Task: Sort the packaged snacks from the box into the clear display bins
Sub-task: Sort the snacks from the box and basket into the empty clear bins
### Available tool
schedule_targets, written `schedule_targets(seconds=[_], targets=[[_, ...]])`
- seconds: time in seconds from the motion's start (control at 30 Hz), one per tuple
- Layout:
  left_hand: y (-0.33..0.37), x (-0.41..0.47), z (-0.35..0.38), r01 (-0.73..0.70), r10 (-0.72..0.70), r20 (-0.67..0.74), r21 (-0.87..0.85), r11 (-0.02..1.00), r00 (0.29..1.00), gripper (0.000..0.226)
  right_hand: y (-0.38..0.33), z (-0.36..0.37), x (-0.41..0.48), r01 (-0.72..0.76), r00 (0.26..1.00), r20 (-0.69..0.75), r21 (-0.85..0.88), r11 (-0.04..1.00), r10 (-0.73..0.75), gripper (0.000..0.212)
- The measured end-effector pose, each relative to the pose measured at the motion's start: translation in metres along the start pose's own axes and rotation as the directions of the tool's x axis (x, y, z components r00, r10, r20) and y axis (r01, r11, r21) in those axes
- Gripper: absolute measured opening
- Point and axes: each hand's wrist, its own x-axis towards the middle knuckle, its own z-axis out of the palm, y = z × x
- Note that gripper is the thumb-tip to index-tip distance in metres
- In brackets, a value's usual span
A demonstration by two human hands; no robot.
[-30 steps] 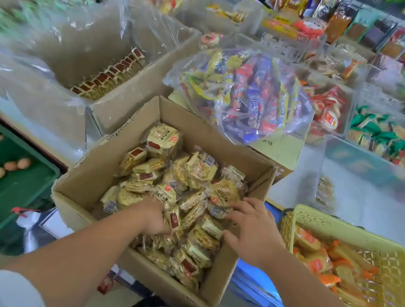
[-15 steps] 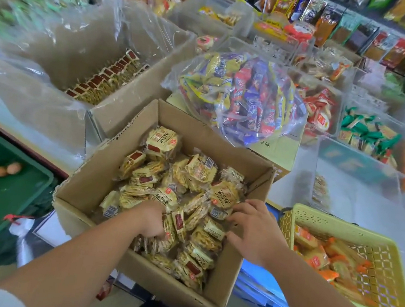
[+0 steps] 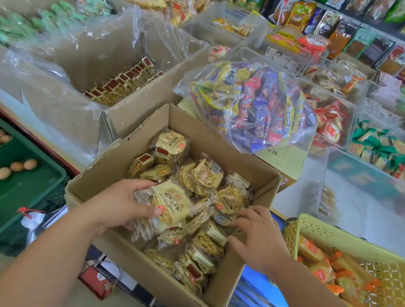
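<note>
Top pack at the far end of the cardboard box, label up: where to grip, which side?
Pinch the far pack across its puffed middle, straight from above: it lies label-up atop the pile, and the cardboard box wall close behind would likely cramp a sideways approach. The left hand grips other packs; the right hand looks freer.

Just behind the open cardboard box (image 3: 194,129), a closed carton (image 3: 287,161) bore the printed character 味 beside another I couldn't read. The snack packets (image 3: 206,176) inside carried Chinese lettering and a barcode (image 3: 217,167), all too blurred.
</note>
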Motion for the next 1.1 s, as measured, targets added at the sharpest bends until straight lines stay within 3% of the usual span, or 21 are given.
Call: schedule_targets(seconds=[0.13, 0.23, 0.37, 0.43, 0.5, 0.57, 0.63, 0.7, 0.83, 0.97, 1.03, 1.1], targets=[[0.013, -0.021, 0.018, -0.097, 0.084, -0.052, -0.359, 0.928, 0.995, 0.058, 0.001, -0.002, -0.002, 0.023, 1.0, 0.018, 0.041, 0.999, -0.024, 0.064], [0.022, -0.034, 0.043, -0.138, 0.124, -0.062, -0.53, 0.837, 0.99, 0.053, -0.003, -0.013, -0.004, 0.017, 1.0, 0.0, 0.268, 0.963, -0.017, 0.065], [0.035, -0.044, 0.088, -0.131, 0.117, -0.064, -0.653, 0.746, 0.991, 0.071, -0.007, -0.04, -0.014, -0.008, 0.995, -0.062, 0.759, 0.651, 0.084, 0.063], [0.047, -0.047, 0.114, -0.147, 0.124, -0.083, -0.671, 0.727, 0.989, 0.058, 0.002, -0.056, -0.024, 0.062, 0.993, -0.103, 0.872, 0.486, 0.058, 0.068], [0.061, -0.048, 0.142, -0.158, 0.131, -0.092, -0.687, 0.709, 0.987, 0.038, 0.015, -0.073, -0.034, 0.153, 0.987, -0.158, 0.9, 0.409, -0.021, 0.067], [0.074, -0.046, 0.172, -0.174, 0.139, -0.105, -0.656, 0.734, 0.985, 0.05, 0.031, -0.085, -0.045, 0.235, 0.972, -0.217, 0.881, 0.41, -0.091, 0.07], [0.087, -0.043, 0.201, -0.181, 0.135, -0.12, -0.641, 0.746, 0.984, 0.068, 0.051, -0.089, -0.055, 0.308, 0.951, -0.281, 0.824, 0.475, -0.127, 0.075], [0.101, -0.038, 0.231, -0.197, 0.141, -0.137, -0.638, 0.745, 0.98, 0.07, 0.071, -0.089, -0.061, 0.358, 0.929, -0.349, 0.766, 0.534, -0.121, 0.07], [0.122, -0.026, 0.282, -0.2, 0.124, -0.165, -0.622, 0.757, 0.979, 0.063, 0.118, -0.088, -0.068, 0.318, 0.941, -0.334, 0.811, 0.492, -0.057, 0.072], [0.139, -0.011, 0.312, -0.177, 0.101, -0.168, -0.535, 0.826, 0.981, 0.095, 0.162, -0.086, -0.069, 0.277, 0.953, -0.304, 0.846, 0.456, -0.014, 0.078], [0.148, -0.002, 0.323, -0.174, 0.091, -0.185, -0.505, 0.845, 0.978, 0.09, 0.18, -0.083, -0.066, 0.271, 0.952, -0.305, 0.861, 0.43, 0.011, 0.075], [0.156, 0.008, 0.333, -0.189, 0.114, -0.183, -0.472, 0.861, 0.977, 0.069, 0.194, -0.081, -0.062, 0.253, 0.954, -0.295, 0.887, 0.387, 0.051, 0.068]])
